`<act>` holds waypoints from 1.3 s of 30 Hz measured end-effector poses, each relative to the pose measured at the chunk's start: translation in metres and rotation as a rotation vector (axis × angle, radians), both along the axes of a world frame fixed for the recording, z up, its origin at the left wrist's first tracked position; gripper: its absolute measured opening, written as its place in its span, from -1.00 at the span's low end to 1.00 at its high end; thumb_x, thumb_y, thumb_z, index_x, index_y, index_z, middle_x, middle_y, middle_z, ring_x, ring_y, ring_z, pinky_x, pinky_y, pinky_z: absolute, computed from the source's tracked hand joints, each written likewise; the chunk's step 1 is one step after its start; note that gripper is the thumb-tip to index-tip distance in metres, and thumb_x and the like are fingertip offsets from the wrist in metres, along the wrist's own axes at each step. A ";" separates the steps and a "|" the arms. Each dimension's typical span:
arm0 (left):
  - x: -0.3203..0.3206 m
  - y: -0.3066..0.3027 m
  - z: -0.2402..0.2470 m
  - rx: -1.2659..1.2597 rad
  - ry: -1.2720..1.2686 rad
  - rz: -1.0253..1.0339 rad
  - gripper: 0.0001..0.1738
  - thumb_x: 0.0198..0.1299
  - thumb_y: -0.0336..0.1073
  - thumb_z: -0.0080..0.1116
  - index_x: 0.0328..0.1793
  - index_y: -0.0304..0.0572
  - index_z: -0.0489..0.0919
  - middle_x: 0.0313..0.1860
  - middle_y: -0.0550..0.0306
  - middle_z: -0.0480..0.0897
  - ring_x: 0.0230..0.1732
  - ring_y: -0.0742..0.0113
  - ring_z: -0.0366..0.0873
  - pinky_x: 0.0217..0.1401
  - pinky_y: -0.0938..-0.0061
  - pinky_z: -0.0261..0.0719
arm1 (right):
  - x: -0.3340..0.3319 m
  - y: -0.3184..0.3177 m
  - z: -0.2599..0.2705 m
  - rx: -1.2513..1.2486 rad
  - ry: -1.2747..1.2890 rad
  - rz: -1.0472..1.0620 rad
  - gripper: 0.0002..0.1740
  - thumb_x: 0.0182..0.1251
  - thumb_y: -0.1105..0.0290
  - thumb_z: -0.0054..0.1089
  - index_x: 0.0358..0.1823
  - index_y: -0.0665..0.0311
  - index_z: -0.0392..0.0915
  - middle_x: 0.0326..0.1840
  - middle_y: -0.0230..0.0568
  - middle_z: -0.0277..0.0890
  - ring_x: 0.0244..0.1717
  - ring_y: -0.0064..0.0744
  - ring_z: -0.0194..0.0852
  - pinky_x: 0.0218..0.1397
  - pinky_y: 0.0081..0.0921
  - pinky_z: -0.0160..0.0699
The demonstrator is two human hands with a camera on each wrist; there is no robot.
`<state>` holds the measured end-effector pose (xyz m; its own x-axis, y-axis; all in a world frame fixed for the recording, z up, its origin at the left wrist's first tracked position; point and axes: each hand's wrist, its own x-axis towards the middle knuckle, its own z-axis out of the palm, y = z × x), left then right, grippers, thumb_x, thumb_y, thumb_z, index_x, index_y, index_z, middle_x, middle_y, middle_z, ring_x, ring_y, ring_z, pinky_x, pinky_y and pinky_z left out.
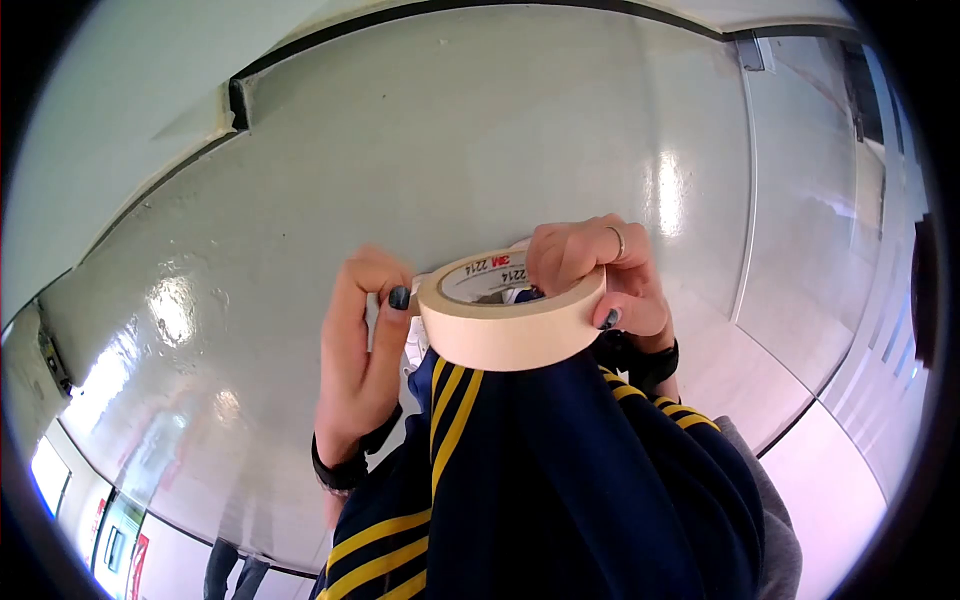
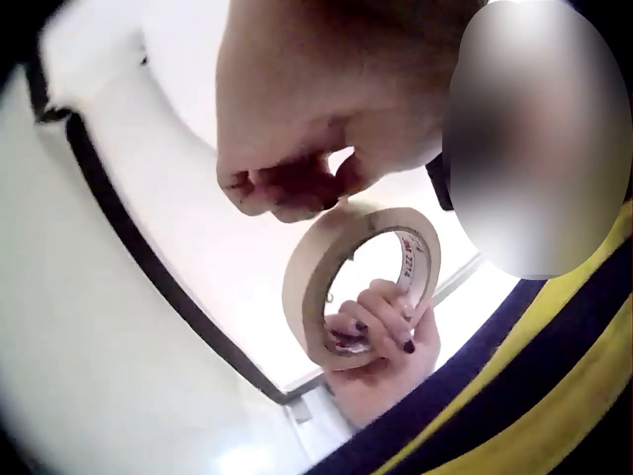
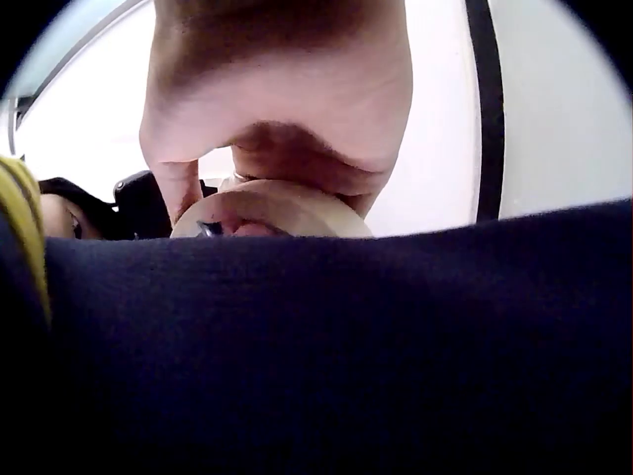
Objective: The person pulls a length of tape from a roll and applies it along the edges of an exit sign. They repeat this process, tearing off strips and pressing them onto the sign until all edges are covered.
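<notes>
A roll of cream masking tape, printed 3M 2214 on its inner core, is held up before the chest. The right hand, with a ring, grips its right side, fingers through the hole and thumb on the outer face. At the roll's left edge the left hand has curled fingers and its thumb pinching the short tape end, seen in the left wrist view between the left hand and the roll. In the right wrist view the dark sleeve hides most of the roll below the right hand.
A glossy grey floor with bright reflections lies beyond the hands. Dark edging runs along its far side. Another person's legs stand at lower left. The wearer's navy top with yellow stripes fills the lower middle.
</notes>
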<state>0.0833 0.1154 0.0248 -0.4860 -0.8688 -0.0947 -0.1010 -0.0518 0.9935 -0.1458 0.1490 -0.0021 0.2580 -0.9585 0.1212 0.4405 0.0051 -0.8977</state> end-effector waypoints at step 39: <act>-0.067 -0.109 0.276 -0.750 -0.222 0.195 -0.94 0.09 -0.53 0.13 -0.30 -0.33 0.50 -0.46 0.19 0.59 -0.43 0.50 0.50 -0.33 0.64 0.44 | -0.050 -0.050 0.174 -0.440 -0.008 -0.229 -0.65 -0.10 0.32 0.42 -0.34 0.40 0.52 -0.43 -0.20 0.51 -0.38 -0.35 0.47 -0.14 -0.38 0.45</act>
